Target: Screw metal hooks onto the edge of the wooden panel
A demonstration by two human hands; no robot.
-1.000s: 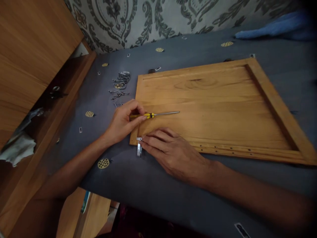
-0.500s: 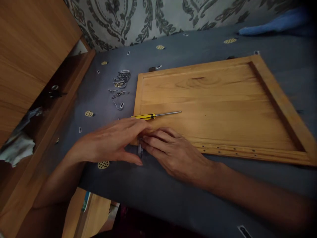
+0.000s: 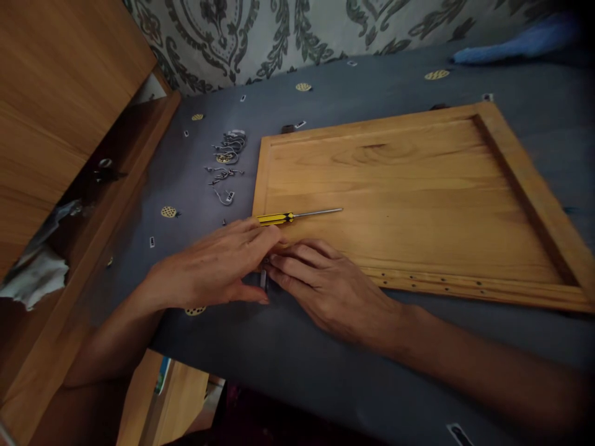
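A framed wooden panel (image 3: 381, 186) lies flat, with several dark holes along its near edge. At its near left corner, a small grey metal piece (image 3: 263, 279) shows partly between my hands; its exact kind is hidden. My right hand (image 3: 330, 288) rests at the near edge, its fingers bent together and the fingertips closed on the metal piece. From the left, my left hand (image 3: 218, 263) reaches over the corner, fingers stretched out and thumb apart below the metal piece. A yellow and black screwdriver (image 3: 276, 218) lies on the panel just beyond my left fingers, tip to the right.
On the dark patterned cloth (image 3: 176, 167) left of the panel lie several thin metal wire-like pieces (image 3: 227, 148). A small screw-like bit (image 3: 224, 222) is beside my left hand. Blue fabric (image 3: 520, 49) lies at the back right. A wooden cabinet (image 3: 69, 93) stands along the left.
My left hand has shifted slightly down around the panel corner, covering more of the metal piece. My right hand stays nearly in place. The whole view has moved slightly.
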